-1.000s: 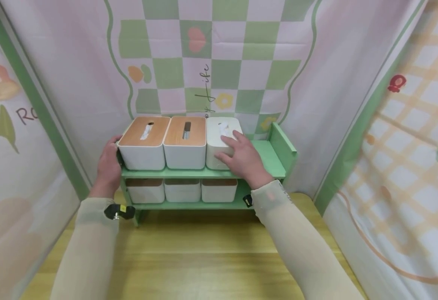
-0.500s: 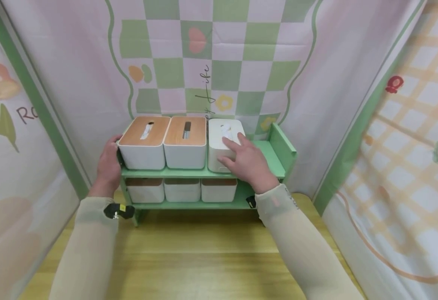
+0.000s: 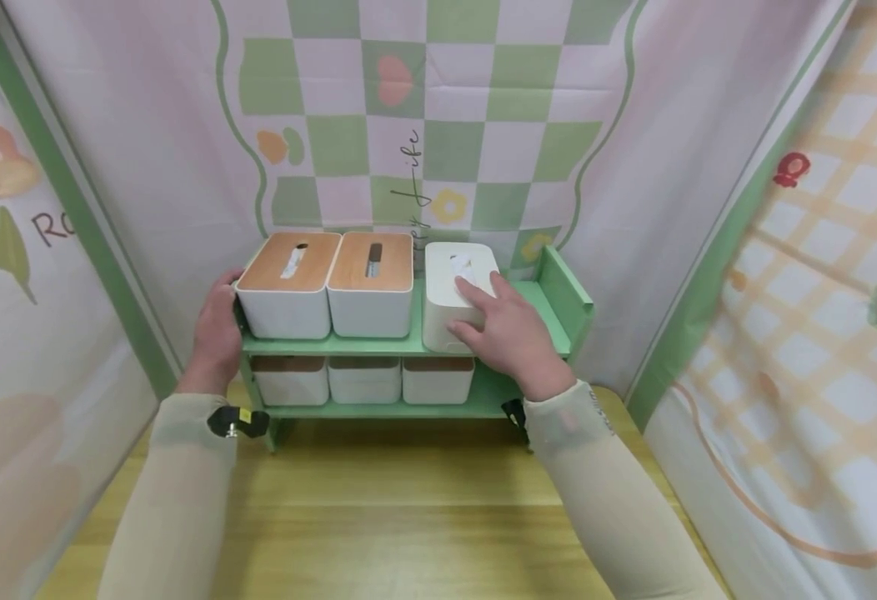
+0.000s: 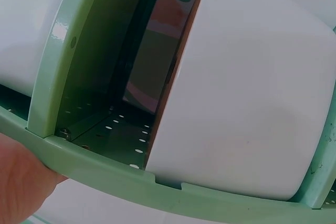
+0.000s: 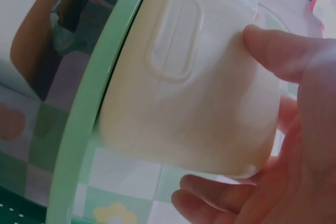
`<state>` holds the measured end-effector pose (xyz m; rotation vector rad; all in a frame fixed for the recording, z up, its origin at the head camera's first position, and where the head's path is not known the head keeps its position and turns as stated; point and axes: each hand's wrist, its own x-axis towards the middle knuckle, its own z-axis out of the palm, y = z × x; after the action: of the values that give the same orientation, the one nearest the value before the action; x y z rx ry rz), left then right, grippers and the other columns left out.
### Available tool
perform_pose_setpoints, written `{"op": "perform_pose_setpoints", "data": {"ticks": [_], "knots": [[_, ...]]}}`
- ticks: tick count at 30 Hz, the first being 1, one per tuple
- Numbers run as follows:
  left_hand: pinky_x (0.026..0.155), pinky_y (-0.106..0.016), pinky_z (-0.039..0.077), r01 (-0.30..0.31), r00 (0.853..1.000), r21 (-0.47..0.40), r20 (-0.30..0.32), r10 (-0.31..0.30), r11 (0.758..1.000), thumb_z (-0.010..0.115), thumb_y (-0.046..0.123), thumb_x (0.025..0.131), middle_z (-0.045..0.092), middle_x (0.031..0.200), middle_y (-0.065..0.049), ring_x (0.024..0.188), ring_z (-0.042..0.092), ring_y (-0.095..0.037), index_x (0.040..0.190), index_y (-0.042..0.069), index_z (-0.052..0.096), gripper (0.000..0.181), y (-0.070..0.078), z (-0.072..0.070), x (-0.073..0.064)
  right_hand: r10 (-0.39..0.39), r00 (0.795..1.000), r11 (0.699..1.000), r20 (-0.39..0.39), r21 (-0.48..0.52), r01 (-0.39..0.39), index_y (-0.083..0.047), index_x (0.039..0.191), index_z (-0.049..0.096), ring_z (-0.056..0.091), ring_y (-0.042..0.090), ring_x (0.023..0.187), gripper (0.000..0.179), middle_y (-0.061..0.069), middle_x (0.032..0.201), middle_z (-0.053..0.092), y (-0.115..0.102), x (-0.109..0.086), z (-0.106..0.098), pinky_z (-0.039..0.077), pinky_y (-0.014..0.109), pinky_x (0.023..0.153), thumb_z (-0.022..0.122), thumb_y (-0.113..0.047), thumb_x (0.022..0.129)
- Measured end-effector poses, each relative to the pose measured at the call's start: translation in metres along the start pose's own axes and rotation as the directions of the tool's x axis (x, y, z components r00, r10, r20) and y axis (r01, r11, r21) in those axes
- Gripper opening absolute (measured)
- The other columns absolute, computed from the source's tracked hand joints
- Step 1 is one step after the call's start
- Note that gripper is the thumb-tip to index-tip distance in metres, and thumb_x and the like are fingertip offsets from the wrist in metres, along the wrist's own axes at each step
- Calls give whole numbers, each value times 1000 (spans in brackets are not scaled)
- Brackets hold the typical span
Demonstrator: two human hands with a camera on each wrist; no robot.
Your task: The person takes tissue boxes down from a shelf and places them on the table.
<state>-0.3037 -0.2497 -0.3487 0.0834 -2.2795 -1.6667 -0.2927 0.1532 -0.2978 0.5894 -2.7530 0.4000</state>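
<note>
With thumb on the front and fingers over the top and right side, my right hand (image 3: 515,337) grips a white tissue box (image 3: 455,327) on the upper tier. In the right wrist view, the thumb presses the face of this tissue box (image 5: 210,98), which has an oval recess. A gap separates it from the wood-lidded tissue box (image 3: 369,312) to its left. Another wood-lidded tissue box (image 3: 285,315) stands at the left end, beside my left hand (image 3: 217,337). That hand holds the left end of the green two-tier shelf (image 3: 408,346); most of its fingers are hidden.
Three white boxes (image 3: 438,382) stand on the lower tier. The shelf's raised right end panel (image 3: 568,292) bounds the upper tier. A yellowish wooden table (image 3: 378,517) lies beneath, with patterned cloth (image 3: 513,83) behind and at both sides.
My right hand has drawn the white tissue box rightward and slightly toward me, opening a gap beside the middle box. My left hand has stayed on the shelf end.
</note>
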Motion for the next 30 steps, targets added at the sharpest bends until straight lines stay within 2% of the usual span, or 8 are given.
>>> {"op": "perform_pose_setpoints", "data": {"ticks": [8,15,21,30], "knots": [[115,-58,13,6,1000,-6,1,-6,1000,13,55,102,28,161,-2,145,22,-30,156,33,31,60,-1,-1,0,30,999,999,40,14,-31,-24,152,45,31,41,141,63,28,158,23,-1,-4,-5,39,53,105,60,-49,96],[115,-59,13,-4,1000,-7,0,4,1000,14,56,102,30,160,-2,145,23,-30,155,35,32,60,-2,-1,0,44,997,999,58,13,-45,-24,152,44,31,41,141,63,28,158,22,-2,-9,-10,39,54,104,62,-48,96],[115,-57,15,-13,1000,-4,-12,13,1000,14,55,103,31,160,-2,145,25,-29,155,32,34,60,-2,0,1,38,998,998,58,48,-41,-25,152,44,30,42,141,61,28,158,20,1,-10,-10,38,54,106,62,-44,97],[115,-56,14,-31,999,0,-17,31,1000,14,53,103,31,160,-2,145,24,-29,154,30,35,60,-2,0,2,27,998,999,65,39,-29,-24,152,45,32,45,139,59,31,157,19,-1,-14,-13,39,56,104,61,-42,98]]}}
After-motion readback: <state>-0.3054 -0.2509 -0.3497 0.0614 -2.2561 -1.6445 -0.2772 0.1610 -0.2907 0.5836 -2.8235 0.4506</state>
